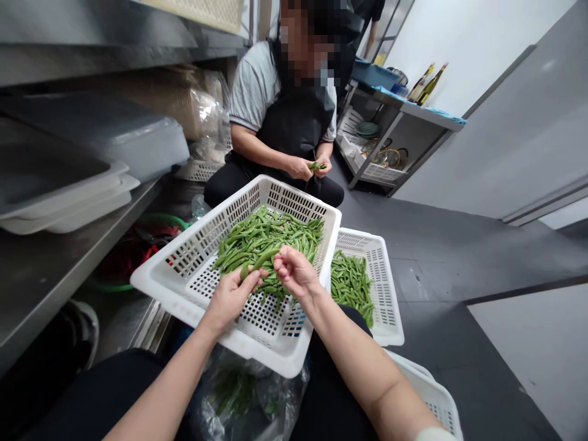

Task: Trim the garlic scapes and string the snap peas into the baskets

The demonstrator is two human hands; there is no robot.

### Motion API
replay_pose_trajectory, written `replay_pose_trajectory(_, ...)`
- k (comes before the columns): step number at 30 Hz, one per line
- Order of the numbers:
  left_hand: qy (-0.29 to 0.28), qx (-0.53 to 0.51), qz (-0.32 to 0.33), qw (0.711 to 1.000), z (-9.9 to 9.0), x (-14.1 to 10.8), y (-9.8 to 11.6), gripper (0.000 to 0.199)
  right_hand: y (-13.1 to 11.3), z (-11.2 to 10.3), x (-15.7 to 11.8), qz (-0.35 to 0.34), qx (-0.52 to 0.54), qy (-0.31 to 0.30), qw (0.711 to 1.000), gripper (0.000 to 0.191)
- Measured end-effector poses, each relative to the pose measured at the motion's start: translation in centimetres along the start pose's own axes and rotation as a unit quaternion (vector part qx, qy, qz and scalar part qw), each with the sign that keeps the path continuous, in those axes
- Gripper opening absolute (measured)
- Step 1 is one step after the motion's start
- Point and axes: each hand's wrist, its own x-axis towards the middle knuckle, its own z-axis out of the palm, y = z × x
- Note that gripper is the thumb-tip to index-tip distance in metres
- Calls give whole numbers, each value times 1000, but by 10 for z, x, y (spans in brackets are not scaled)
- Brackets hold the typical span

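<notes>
My left hand (234, 294) is closed around a few green pea pods (264, 258) above the near part of a large white perforated basket (169, 300). The fingertips of my right hand (294, 269) pinch the far end of one of these pods. Beneath both hands, a heap of green pods (271, 229) covers the middle and far part of the basket floor. To the right and lower stands a second white basket (390, 306) with more green pods (351, 282) in it.
Opposite sits a person (294, 122) holding green pods. Below the big basket is a clear plastic bag (248, 392) with green bits. Metal shelves (114, 245) with plastic tubs (133, 141) line the left. A third white basket (441, 398) is at lower right.
</notes>
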Motion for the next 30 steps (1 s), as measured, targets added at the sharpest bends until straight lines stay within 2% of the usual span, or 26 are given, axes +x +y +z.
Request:
replay_pose_trajectory(2,56,-96,-36,993,2,3,-5,42,5,2,-1,24,-28,-24,999,17)
replay_pose_trajectory(4,97,-181,-69,976,2,5,-4,47,12,5,-4,38,-133,-59,989,10)
replay_pose_trajectory(6,116,-239,-94,959,-1,7,0,50,17,7,-10,52,-256,-108,959,4)
replay_pose_trajectory(8,113,-266,-113,951,-4,7,3,51,16,10,-18,57,-369,-171,912,7)
replay_pose_trajectory(9,104,-266,-122,951,-5,7,4,50,14,11,-22,30,-428,-185,884,10)
replay_pose_trajectory(11,72,-243,-148,956,-6,6,4,47,4,12,-28,-99,-554,-144,814,16)
replay_pose_trajectory(12,50,-223,-162,960,-7,5,3,45,-1,12,-30,-182,-611,-100,764,18)
replay_pose_trajectory(14,-5,-175,-180,968,-8,3,2,43,-11,12,-32,-317,-696,-30,644,21)
replay_pose_trajectory(16,-68,-131,-178,973,-9,1,3,43,-17,9,-30,-371,-749,-48,547,25)
replay_pose_trajectory(17,-100,-108,-173,974,-9,0,4,43,-17,7,-28,-375,-765,-78,517,24)
replay_pose_trajectory(18,-127,-85,-167,974,-10,-1,6,44,-16,4,-26,-369,-774,-110,503,22)
replay_pose_trajectory(20,-155,-44,-154,975,-11,-2,9,44,-13,-1,-23,-338,-773,-160,512,20)
replay_pose_trajectory(22,-154,-18,-141,978,-12,-2,12,44,-8,-4,-22,-303,-748,-181,563,18)
replay_pose_trajectory(23,-151,-14,-133,980,-13,-2,13,44,-7,-5,-22,-287,-720,-189,603,16)
replay_pose_trajectory(24,-151,-16,-124,981,-13,-2,14,44,-5,-5,-22,-268,-678,-200,655,15)
replay_pose_trajectory(27,-155,-38,-90,983,-12,-3,16,43,-3,-3,-21,-188,-453,-220,843,16)
replay_pose_trajectory(28,-154,-44,-84,984,-12,-4,17,43,-3,-3,-19,-168,-359,-198,896,18)
replay_pose_trajectory(29,-156,-46,-81,983,-12,-4,18,43,-5,-4,-17,-161,-265,-157,937,19)
replay_pose_trajectory(30,-160,-44,-81,983,-12,-5,18,43,-8,-6,-14,-166,-179,-102,964,20)
